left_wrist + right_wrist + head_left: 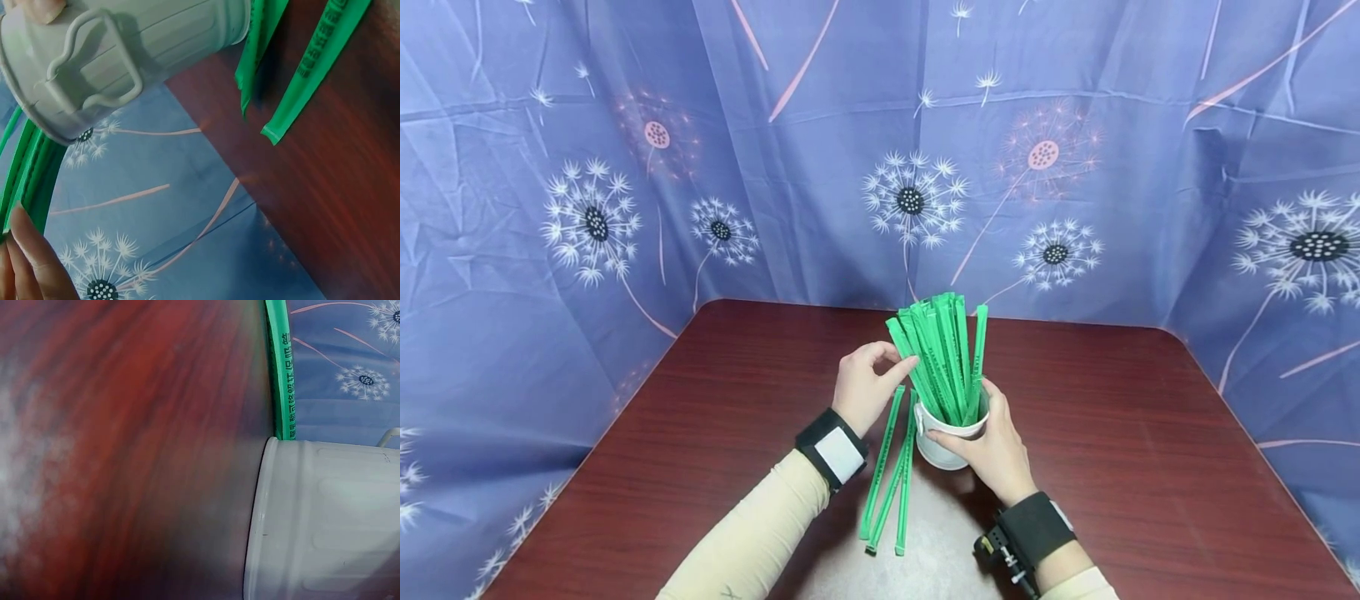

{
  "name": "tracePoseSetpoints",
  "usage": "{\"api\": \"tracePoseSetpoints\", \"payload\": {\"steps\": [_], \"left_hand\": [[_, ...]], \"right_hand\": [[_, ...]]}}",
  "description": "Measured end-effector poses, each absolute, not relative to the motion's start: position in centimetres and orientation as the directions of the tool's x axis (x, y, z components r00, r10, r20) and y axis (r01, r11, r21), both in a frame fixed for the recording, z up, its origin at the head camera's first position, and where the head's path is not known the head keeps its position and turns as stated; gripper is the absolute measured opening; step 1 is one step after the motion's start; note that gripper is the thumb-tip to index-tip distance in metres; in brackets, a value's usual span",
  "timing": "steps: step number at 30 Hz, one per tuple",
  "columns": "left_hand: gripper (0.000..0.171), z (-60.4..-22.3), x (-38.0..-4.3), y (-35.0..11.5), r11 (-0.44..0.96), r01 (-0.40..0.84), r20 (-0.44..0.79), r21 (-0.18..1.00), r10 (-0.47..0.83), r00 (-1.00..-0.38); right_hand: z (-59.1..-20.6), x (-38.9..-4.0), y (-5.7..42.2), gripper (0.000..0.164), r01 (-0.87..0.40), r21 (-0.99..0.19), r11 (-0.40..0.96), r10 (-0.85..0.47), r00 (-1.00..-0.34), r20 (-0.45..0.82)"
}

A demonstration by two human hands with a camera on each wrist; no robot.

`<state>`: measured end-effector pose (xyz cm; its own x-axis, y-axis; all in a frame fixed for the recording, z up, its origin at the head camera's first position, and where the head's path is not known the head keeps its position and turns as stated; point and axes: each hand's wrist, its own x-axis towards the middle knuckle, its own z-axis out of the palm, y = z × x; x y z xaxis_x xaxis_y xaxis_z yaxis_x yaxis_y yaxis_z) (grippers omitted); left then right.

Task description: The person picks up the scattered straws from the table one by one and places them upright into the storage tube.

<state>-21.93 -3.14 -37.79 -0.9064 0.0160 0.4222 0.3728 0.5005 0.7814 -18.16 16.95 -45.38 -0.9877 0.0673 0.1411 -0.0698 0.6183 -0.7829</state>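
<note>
A small white pail (942,454) stands on the table, filled with a bunch of green-wrapped straws (936,358) that fan out above its rim. My right hand (1003,454) grips the pail, thumb across its near side and fingers round its right side. At the left edge of the bunch, my left hand (867,390) pinches a green-wrapped straw between thumb and fingers. The left wrist view shows those fingertips (28,244) against the wrappers, beside the pail's wire-like handle (134,69). One straw (282,375) rises at the pail's rim in the right wrist view.
Three loose green-wrapped straws (880,475) lie on the dark red-brown table (722,392), left of the pail and close to the left wrist. A blue curtain (820,167) with dandelion prints hangs along the table's back and sides.
</note>
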Motion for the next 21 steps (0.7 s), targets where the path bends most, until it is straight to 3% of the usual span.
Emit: {"api": "tracePoseSetpoints", "payload": {"steps": [12,21], "left_hand": [[0.012,-39.0,-21.8,-3.0,0.575,0.390,0.418,0.720,0.090,-0.904],[0.018,-41.0,-21.7,-3.9,0.618,0.333,0.300,0.712,0.161,-0.940]], "right_hand": [[-45.4,-18.2,17.0,0.112,-0.073,-0.781,0.620,0.068,-0.987,0.147],[-45.5,-18.2,17.0,0.111,-0.082,-0.782,0.618,0.065,-0.986,0.155]]}}
